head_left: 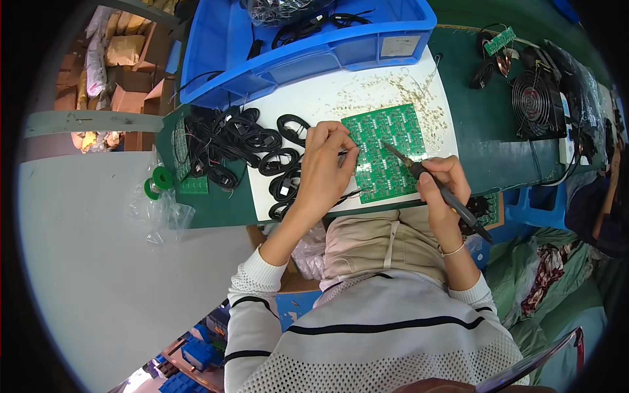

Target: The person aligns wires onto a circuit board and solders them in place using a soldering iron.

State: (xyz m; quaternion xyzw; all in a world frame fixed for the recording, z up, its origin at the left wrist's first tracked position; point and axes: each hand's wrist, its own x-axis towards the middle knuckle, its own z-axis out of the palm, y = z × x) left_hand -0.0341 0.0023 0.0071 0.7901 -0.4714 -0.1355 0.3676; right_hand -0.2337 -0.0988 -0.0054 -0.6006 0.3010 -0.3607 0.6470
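A green circuit board panel (pixel 404 171) with many small repeated circuits lies on a white sheet in front of me. My right hand (pixel 445 187) grips a soldering iron (pixel 458 208) by its dark handle, and the metal tip points at the upper middle of the panel. At the panel's left edge, my left hand (pixel 325 164) is closed in a pinch; a bit of thin black cable shows between its fingers. Coiled black cables (pixel 280 162) lie beside that hand. Near the panel's lower left corner is a stripped cable end (pixel 362 191).
Behind the panel stands a blue bin (pixel 295 69) holding more cables. Tangled black cables (pixel 229 134) and a green spool (pixel 159 182) are to the left. A round black fan (pixel 532 103) stands at right. Small scattered bits cover the white sheet (pixel 442 124).
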